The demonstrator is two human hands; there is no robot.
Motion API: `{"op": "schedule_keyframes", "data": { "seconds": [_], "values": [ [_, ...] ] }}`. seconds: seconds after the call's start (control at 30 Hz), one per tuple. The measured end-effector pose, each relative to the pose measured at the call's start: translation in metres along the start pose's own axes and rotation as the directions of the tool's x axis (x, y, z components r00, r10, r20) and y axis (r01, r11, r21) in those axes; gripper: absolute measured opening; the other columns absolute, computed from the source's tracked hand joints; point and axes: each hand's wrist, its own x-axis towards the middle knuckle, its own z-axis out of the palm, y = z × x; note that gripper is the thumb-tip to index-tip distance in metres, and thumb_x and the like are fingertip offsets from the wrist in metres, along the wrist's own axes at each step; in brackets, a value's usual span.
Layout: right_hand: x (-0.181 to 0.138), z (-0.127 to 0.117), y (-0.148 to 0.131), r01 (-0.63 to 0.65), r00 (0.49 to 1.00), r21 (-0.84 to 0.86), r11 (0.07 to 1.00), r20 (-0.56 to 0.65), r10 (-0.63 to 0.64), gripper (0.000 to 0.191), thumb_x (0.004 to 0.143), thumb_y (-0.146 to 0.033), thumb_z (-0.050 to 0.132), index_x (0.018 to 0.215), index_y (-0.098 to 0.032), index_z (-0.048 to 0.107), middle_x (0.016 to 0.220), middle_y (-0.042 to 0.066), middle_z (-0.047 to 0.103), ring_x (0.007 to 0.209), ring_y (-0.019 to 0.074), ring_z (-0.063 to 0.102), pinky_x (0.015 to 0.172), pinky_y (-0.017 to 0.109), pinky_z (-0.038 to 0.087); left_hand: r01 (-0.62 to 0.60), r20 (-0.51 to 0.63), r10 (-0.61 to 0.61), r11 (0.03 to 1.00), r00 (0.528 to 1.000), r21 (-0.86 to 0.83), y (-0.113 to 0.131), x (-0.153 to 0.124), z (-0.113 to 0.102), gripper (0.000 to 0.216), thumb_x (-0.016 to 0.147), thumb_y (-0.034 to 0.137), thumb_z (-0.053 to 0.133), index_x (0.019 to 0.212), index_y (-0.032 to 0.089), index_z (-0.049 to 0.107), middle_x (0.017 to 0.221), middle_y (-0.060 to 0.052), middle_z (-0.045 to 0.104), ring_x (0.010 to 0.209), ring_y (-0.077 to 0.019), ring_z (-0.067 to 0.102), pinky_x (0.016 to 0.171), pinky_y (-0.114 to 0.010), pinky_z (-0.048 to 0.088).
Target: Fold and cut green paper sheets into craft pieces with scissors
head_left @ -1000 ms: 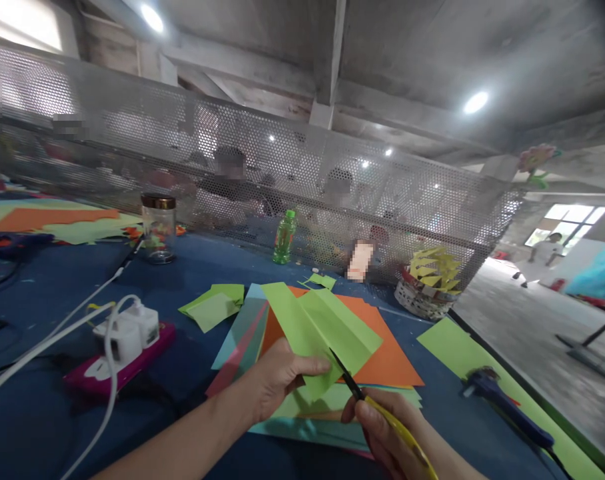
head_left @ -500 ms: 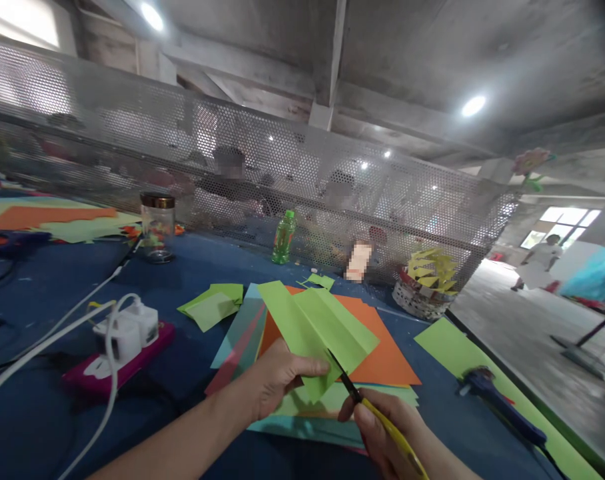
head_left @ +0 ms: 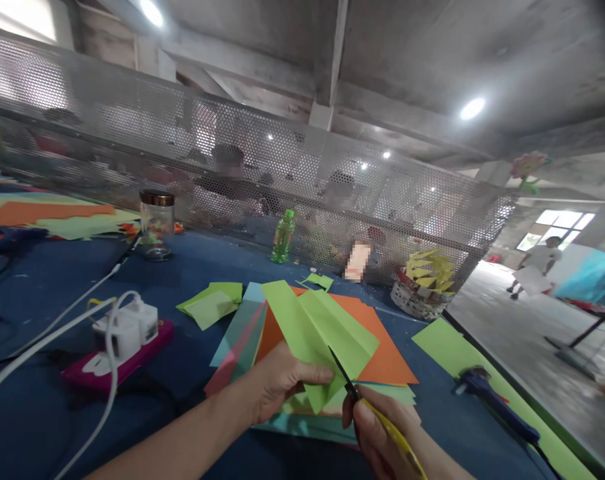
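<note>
Pinching a creased, light green paper sheet (head_left: 302,327) between thumb and fingers, the person's left hand (head_left: 290,377) holds it just above a fanned stack of coloured paper (head_left: 395,360), topped with orange, at the near middle of a blue table (head_left: 210,267). The right hand (head_left: 377,420) is closed around yellow-handled scissors (head_left: 395,430), whose dark blades point up and to the left and meet the sheet beside the left thumb (how far apart the blades stand, I cannot tell). Above their tip, the sheet spreads into two flaps. To the left of the stack lie smaller green paper pieces (head_left: 212,307), and nearer the left edge sits a magenta power strip (head_left: 82,370) with white plugs and cables. To the right, a dark blue glue gun (head_left: 497,403) rests on a long green sheet (head_left: 440,347). Farther back stand a clear jar (head_left: 157,230) with a brown lid, a green bottle (head_left: 282,239) and a woven basket (head_left: 415,300) holding yellow pointed paper shapes, all before a perforated metal screen (head_left: 277,153).
</note>
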Motion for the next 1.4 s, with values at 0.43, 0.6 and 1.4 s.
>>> {"op": "schedule_keyframes", "data": {
  "seconds": [0.43,0.6,1.4],
  "values": [
    [-0.003,0.006,-0.003,-0.046,0.998,0.113,0.993,-0.031,0.049,0.054,0.082,-0.075,0.042,0.081,-0.021,0.047,0.046,-0.010,0.025,0.038,0.0065,0.021,0.038,0.022,0.013,-0.013,0.005,0.013,1.000,1.000,-0.011,0.001,0.000,0.000,0.050,0.058,0.011,0.081,0.107,0.013,0.070,0.106,-0.014,0.073,0.103,-0.0346,0.065,0.090,-0.044,0.050],
    [0.008,0.002,0.014,0.076,0.997,0.049,0.996,-0.033,-0.074,0.061,0.078,-0.078,0.044,0.074,-0.018,0.049,0.052,-0.008,0.026,0.045,0.0066,0.021,0.043,0.024,0.012,0.008,-0.010,-0.008,1.000,1.000,0.000,0.000,0.000,-0.002,0.050,0.057,0.013,0.083,0.106,0.012,0.070,0.106,-0.015,0.072,0.105,-0.0356,0.064,0.090,-0.045,0.049],
    [0.009,0.006,0.004,-0.084,0.996,0.092,0.992,-0.019,0.086,0.062,0.080,-0.078,0.040,0.087,-0.017,0.052,0.043,-0.012,0.031,0.032,0.0047,0.025,0.031,0.016,0.021,-0.024,0.065,0.021,0.999,0.998,0.043,-0.003,-0.002,0.000,0.043,0.061,0.016,0.080,0.102,0.016,0.072,0.098,-0.010,0.074,0.097,-0.0316,0.066,0.084,-0.040,0.052]
  ]
}}
